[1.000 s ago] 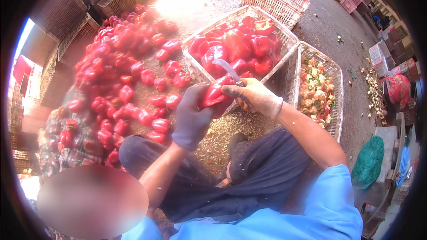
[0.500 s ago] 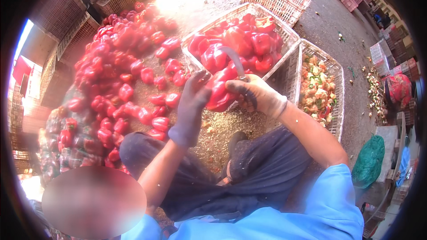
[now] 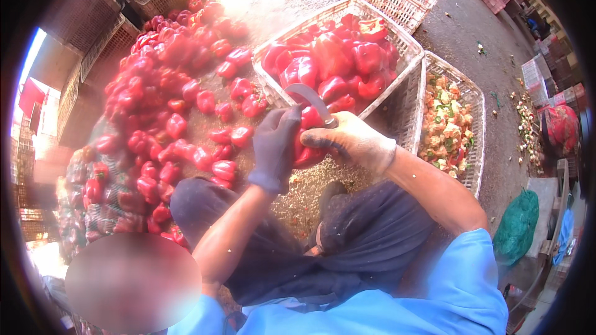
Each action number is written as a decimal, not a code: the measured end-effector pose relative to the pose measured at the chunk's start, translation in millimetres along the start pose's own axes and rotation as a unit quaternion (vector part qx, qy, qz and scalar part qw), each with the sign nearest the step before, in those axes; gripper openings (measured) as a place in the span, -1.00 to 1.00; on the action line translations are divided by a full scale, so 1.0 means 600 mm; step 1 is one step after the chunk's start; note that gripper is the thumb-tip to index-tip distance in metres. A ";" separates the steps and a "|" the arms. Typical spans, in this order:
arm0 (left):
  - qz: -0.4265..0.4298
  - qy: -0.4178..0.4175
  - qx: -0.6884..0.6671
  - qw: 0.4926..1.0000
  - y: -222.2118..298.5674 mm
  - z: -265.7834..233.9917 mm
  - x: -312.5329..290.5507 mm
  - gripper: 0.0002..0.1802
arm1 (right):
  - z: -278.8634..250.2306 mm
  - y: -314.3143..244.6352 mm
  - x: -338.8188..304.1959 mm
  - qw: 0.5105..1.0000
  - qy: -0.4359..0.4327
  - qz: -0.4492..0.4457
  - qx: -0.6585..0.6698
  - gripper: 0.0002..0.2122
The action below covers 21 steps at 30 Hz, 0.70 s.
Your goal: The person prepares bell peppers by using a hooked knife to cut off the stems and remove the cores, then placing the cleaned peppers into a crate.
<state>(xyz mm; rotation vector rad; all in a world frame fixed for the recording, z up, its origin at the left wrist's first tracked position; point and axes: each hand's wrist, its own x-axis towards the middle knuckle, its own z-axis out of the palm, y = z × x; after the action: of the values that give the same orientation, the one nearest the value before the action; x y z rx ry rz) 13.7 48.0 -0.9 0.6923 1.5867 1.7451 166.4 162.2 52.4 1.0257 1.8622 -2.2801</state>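
Red bell pepper [image 3: 306,156] between the hands, touching both; long axis partly hidden, unclear. Left gloved hand [image 3: 273,144] curls against its left side; right gloved hand [image 3: 352,139] grips curved knife [image 3: 308,97], blade angled away-left. Pepper crate [image 3: 396,89] beyond.

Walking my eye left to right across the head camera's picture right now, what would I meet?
Heap of loose red peppers, gloved left hand, gloved right hand, crate of orange and pale scraps, green net bundle, red sack.
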 end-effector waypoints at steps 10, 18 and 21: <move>-0.032 0.014 -0.076 0.997 -0.031 -0.007 0.050 -0.78 | 0.019 -0.016 -0.017 0.976 0.055 -0.152 -0.147 -0.76; -0.048 0.005 -0.041 0.998 -0.049 -0.006 0.074 -0.68 | 0.001 -0.051 -0.045 0.995 -0.025 -0.090 -0.024 -0.70; -0.048 -0.006 -0.056 0.997 -0.054 -0.008 0.069 -0.62 | -0.027 -0.044 -0.035 0.995 0.007 -0.078 -0.067 -0.66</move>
<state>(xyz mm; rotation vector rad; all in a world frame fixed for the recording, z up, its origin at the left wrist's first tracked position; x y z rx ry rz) -12.0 78.1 -35.9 0.5625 1.4774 1.7403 179.7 175.8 84.5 0.9117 2.1398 -2.1929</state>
